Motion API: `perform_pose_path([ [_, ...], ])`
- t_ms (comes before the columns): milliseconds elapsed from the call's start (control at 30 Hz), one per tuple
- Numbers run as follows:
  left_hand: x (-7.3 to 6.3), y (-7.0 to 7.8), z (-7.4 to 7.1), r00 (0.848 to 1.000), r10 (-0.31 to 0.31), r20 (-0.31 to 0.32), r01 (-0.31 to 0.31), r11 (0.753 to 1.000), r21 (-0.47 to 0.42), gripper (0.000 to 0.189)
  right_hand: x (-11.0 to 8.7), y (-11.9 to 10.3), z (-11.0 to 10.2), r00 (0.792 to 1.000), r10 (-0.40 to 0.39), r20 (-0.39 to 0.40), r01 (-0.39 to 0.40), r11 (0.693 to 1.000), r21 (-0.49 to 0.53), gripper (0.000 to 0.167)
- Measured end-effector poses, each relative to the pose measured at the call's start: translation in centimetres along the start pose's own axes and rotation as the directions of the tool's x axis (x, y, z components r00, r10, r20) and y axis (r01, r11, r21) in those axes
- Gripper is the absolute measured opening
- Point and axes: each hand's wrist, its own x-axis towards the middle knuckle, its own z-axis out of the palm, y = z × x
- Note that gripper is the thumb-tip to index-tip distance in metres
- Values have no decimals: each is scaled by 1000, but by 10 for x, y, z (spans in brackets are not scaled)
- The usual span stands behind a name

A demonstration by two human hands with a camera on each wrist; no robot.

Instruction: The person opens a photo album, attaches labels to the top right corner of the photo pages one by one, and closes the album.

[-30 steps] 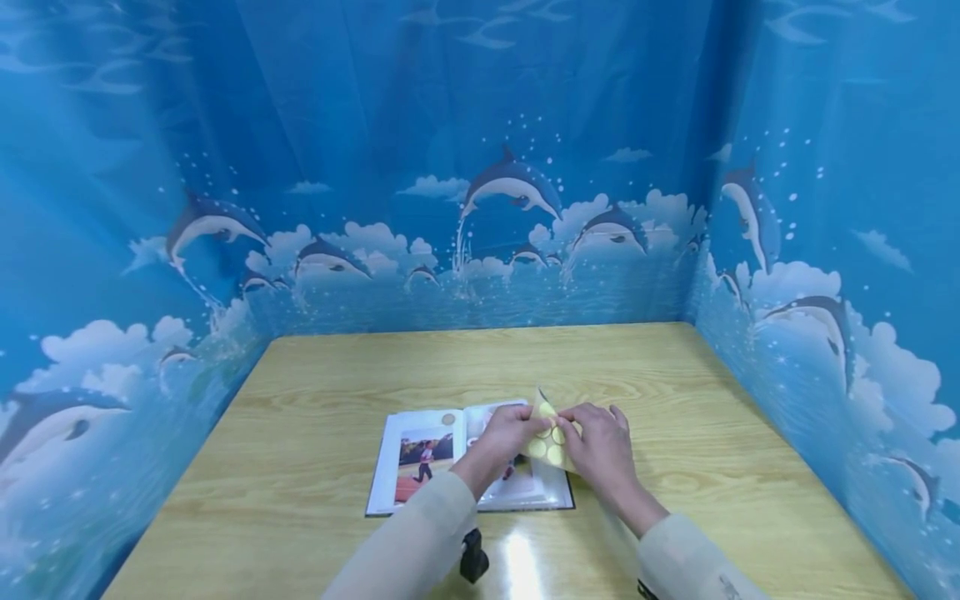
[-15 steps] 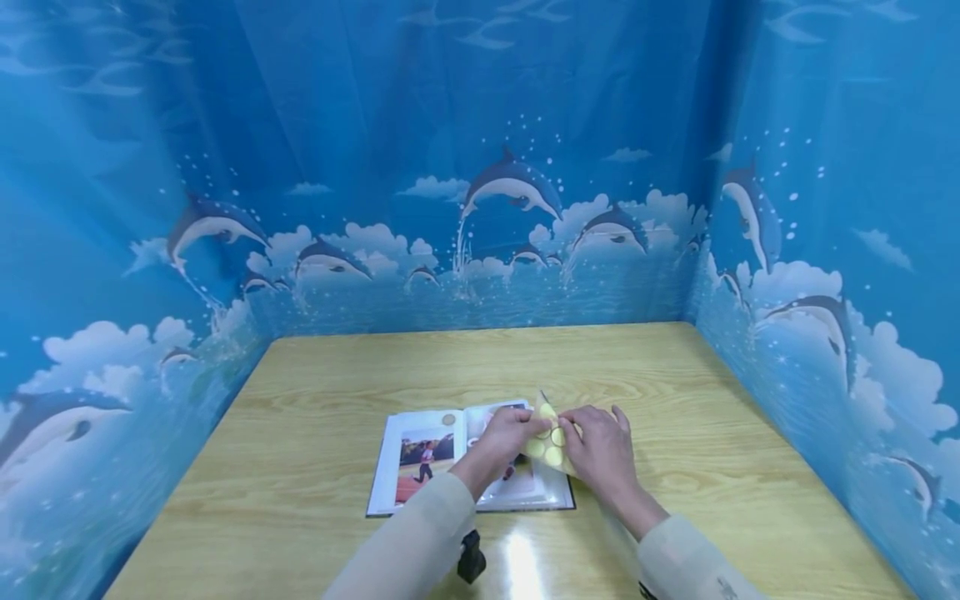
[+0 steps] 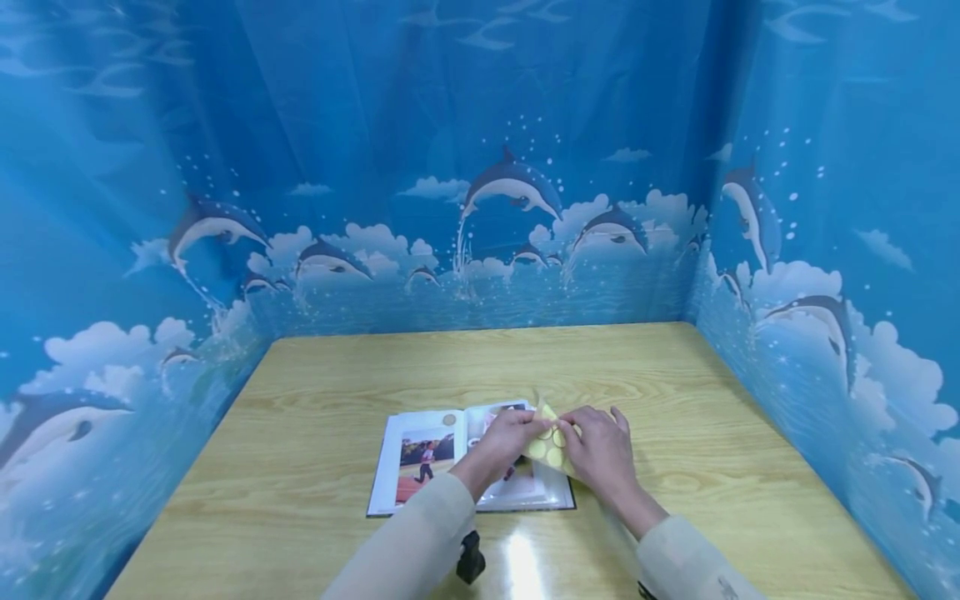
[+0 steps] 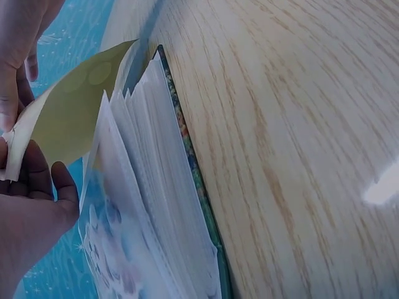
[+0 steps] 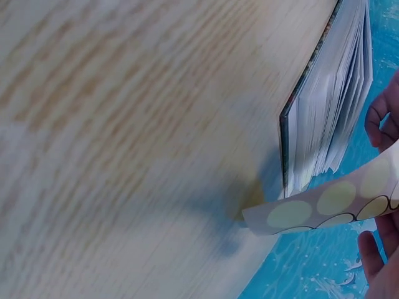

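A pale yellow sheet of round stickers (image 3: 553, 457) is pinched by both hands above the right page of an open photo album (image 3: 386, 468). My left hand (image 3: 504, 437) grips the sheet's left side. My right hand (image 3: 603, 448) pinches it from the right with thumb and fingers. The left wrist view shows the sheet (image 4: 75, 103) bowed, its edge folded back at the fingers. Dark-outlined circles run along the sheet (image 5: 336, 205) in the right wrist view. One round sticker (image 3: 449, 419) lies at the album's upper left page. The right page is partly hidden by my left hand.
The album's left page carries a photo of a runner (image 3: 425, 463). Wooden tabletop (image 3: 315, 400) surrounds the album. Dolphin-print curtains (image 3: 480, 125) enclose the table's back and sides. A small black object (image 3: 471, 558) shows beside the left sleeve.
The sticker sheet bends slightly differently between the fingers, and its upper tip has shifted a little. Both hands stay almost in the same place.
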Motion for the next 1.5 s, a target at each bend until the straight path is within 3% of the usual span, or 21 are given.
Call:
perform_pose_path([
  [367,-1,2,-2,999,-47,-16,48,998,43,21,0,3,0,995,98,35,-101,991,84,11],
  [600,0,3,-5,999,-27,-47,28,1000,12,21,-2,3,1,999,34,24,-36,998,56,18],
  [1100,-1,1,-6,998,-67,12,67,998,3,28,-6,-4,4,1000,-15,15,15,1000,23,20],
  [1333,-2,0,-5,994,-86,-63,87,996,8,31,-7,-4,4,999,-29,-36,28,999,-27,26],
  [1500,-3,-1,-6,997,-77,-17,78,997,4,33,-7,-3,5,999,-32,-28,32,999,1,19],
])
